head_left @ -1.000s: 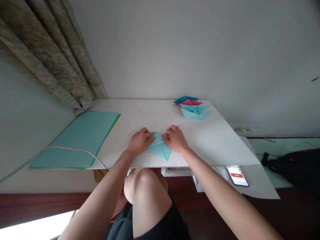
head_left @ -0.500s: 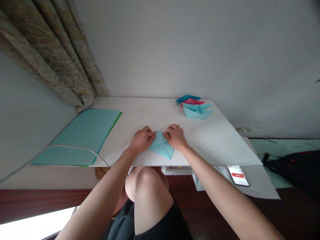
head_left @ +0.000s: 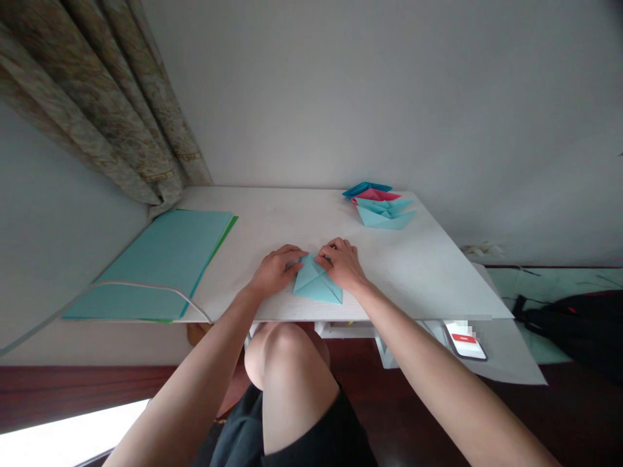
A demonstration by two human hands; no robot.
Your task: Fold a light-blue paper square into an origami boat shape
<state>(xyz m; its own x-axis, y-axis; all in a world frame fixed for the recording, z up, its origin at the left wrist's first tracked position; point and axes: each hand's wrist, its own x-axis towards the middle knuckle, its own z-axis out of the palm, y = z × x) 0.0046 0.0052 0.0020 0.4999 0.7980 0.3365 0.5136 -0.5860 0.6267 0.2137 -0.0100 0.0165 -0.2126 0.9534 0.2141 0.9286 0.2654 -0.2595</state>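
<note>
A light blue folded paper [head_left: 317, 288], with crease lines crossing its face, lies on the white table [head_left: 287, 214] near its front edge. My left hand [head_left: 278, 269] is closed on the paper's upper left edge, thumb and fingertips at the rim. On the opposite side, my right hand [head_left: 341, 263] pinches the upper right edge, its fingers curled. The tips of both hands come close together at the paper's far corner. Parts of the paper's sides are hidden under the fingers.
Folded paper boats in light blue [head_left: 387, 219], pink [head_left: 377, 194] and dark blue [head_left: 363, 189] stand at the back right. Blue and green sheets [head_left: 160, 259] lie at the left, crossed by a pale cable [head_left: 141, 284]. A phone [head_left: 466, 341] rests lower right.
The folded paper has turned slightly, so its lower edge now lies nearer level with the table edge. Both hands have shifted a little with it and stay on its sides.
</note>
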